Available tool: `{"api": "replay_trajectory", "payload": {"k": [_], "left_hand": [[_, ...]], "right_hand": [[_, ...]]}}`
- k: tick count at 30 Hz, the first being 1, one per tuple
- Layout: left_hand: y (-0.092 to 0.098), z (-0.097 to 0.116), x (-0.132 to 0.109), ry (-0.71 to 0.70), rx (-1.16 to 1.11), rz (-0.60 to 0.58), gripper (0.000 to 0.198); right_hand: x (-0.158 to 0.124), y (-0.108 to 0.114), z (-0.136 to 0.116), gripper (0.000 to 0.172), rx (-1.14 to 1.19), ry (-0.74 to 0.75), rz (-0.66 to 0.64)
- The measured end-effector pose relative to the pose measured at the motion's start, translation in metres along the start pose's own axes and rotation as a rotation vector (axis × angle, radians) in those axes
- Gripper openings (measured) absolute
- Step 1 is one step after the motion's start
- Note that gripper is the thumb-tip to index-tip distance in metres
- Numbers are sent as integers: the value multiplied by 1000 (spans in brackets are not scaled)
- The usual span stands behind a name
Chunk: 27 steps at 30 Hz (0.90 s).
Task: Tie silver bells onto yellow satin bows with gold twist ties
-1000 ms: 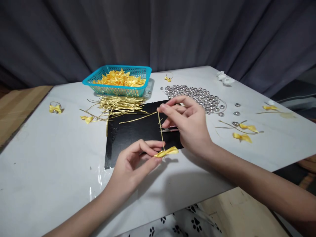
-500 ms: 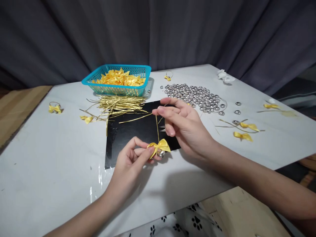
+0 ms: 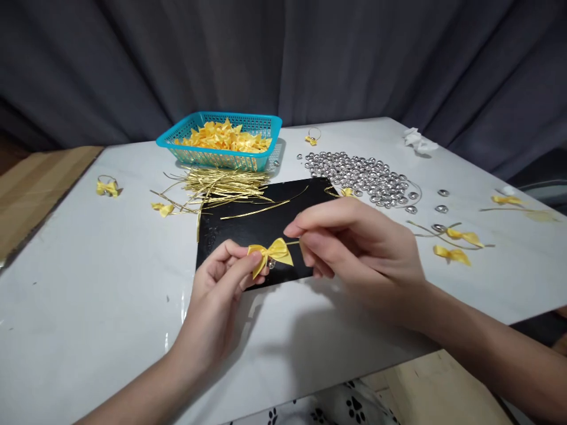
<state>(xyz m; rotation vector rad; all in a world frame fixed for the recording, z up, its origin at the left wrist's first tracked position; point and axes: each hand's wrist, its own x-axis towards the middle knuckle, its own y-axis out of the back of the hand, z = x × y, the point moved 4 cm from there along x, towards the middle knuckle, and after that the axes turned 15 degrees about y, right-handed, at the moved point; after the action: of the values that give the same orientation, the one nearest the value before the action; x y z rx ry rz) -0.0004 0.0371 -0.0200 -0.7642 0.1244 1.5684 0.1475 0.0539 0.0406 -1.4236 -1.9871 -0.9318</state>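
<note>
My left hand pinches a yellow ribbon bow between thumb and fingers, above the near edge of a black board. Just under the bow hangs a small silver bell, partly covered by ribbon and fingers. From the bow a short stretch of gold cord runs right into the fingertips of my right hand, which are closed on it. The rest of that cord is hidden behind the right fingers.
Behind the board lie a bundle of gold cords and a blue basket of yellow bows. Many silver bells are heaped at right. Loose bows and cords lie farther right; a finished-looking bow loop stands at left.
My right hand has come down and to the right, so the cord now runs sideways instead of upward. The left hand and bow have shifted slightly left and up. The view has shifted a little.
</note>
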Motion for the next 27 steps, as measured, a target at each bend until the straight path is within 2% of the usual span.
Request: {"api": "replay_trajectory", "payload": {"k": [3, 6, 9, 16, 20, 22, 27], "left_hand": [[5, 4, 2, 10, -45, 62, 19], [8, 7, 4, 31, -50, 94, 17], [8, 8, 4, 12, 16, 74, 18], [5, 5, 4, -108, 145, -15, 19], [3, 9, 3, -96, 81, -80, 21], [3, 10, 2, -74, 41, -67, 20], [6, 9, 4, -90, 33, 34, 20]], "right_hand": [[1, 2, -3, 13, 26, -52, 25], [2, 8, 2, 11, 148, -126, 91], [2, 14, 7, 11, 269, -179, 151], [7, 19, 9, 11, 412, -258, 184], [4, 12, 16, 10, 397, -377, 65], [3, 8, 20, 10, 340, -423, 1], [4, 4, 18, 19, 116, -333, -30]]}}
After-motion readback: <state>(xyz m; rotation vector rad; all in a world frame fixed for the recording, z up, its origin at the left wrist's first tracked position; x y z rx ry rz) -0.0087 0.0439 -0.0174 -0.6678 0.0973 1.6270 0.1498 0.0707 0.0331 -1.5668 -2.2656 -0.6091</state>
